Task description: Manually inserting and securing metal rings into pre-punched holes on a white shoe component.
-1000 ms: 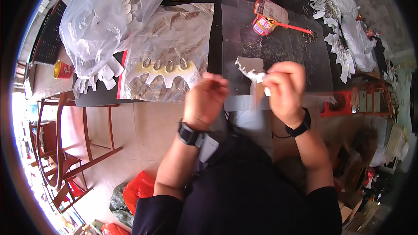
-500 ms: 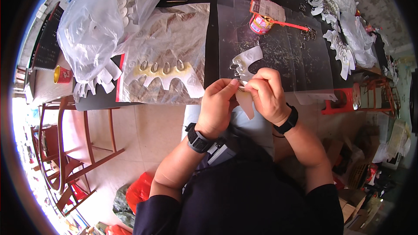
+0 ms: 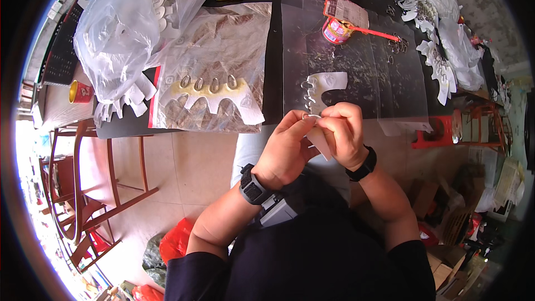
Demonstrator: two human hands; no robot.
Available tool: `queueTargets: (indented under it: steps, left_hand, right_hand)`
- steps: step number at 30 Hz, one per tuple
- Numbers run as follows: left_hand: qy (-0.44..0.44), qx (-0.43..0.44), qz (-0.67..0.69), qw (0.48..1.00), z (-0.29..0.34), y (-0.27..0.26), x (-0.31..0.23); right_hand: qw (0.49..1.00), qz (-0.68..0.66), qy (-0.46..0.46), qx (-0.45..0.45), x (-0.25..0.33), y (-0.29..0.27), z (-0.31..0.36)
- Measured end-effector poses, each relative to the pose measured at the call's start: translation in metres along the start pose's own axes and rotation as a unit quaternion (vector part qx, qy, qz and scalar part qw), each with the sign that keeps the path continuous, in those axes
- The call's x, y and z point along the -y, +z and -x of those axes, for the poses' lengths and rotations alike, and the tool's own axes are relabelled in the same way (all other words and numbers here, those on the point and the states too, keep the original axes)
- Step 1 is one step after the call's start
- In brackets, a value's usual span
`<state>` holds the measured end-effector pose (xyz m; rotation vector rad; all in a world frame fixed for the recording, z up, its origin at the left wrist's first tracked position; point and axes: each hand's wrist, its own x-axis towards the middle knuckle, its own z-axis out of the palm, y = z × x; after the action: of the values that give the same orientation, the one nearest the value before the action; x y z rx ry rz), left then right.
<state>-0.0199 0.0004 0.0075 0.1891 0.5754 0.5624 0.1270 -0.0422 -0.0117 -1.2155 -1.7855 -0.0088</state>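
Close to the table's near edge, my left hand [image 3: 287, 147] is closed on a white scalloped cut-out [image 3: 332, 81], its thumb and finger pinching the near part. A small metal ring [image 3: 312, 116] lies at the pinched fingertips of both hands. My right hand [image 3: 346, 136] is closed, thumb and forefinger at that ring; the fingers partly hide the contact. More rings line the scalloped side of the piece beyond my hands. To the left, another white scalloped cut-out [image 3: 245, 106] rests on a flat plastic bag [image 3: 239, 28], with several oval rings along its yellowish edge.
Beyond my hands a pink-labelled cup [image 3: 336, 32] stands on a clear sheet [image 3: 368, 89], a red stick [image 3: 376, 34] across it. Loose rings [image 3: 398, 44] lie beside the stick. A bulging plastic bag [image 3: 114, 33] fills the left; more white cut-outs [image 3: 440, 72] lie right.
Both hands have come slightly nearer to me. The white cut-out between them has turned, its far end swinging to the right. The ring at the fingertips now shows more clearly.
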Motion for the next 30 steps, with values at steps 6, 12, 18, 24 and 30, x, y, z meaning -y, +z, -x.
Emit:
queueTargets:
  steps: [6,12,18,24,30]
  left_hand:
    - [0.181,-0.045,-0.124,0.975,-0.007,-0.004,0.001]
    - [0.311,-0.097,-0.363,0.873,-0.013,-0.010,0.004]
    - [0.330,-0.100,-0.423,0.838,-0.014,-0.012,0.004]
    - [0.277,-0.063,-0.280,0.917,-0.015,-0.017,-0.001]
    - [0.323,-0.079,-0.281,0.900,-0.016,-0.022,0.006]
  right_hand:
    - [0.979,-0.166,0.099,0.066,-0.008,-0.017,-0.020]
    - [0.979,-0.082,0.179,0.054,0.014,-0.018,-0.035]
    - [0.990,0.052,0.096,0.089,0.016,-0.010,-0.034]
    - [0.809,-0.343,0.478,-0.001,0.013,0.002,-0.003]
    - [0.860,-0.316,0.400,0.024,0.015,0.005,-0.004]
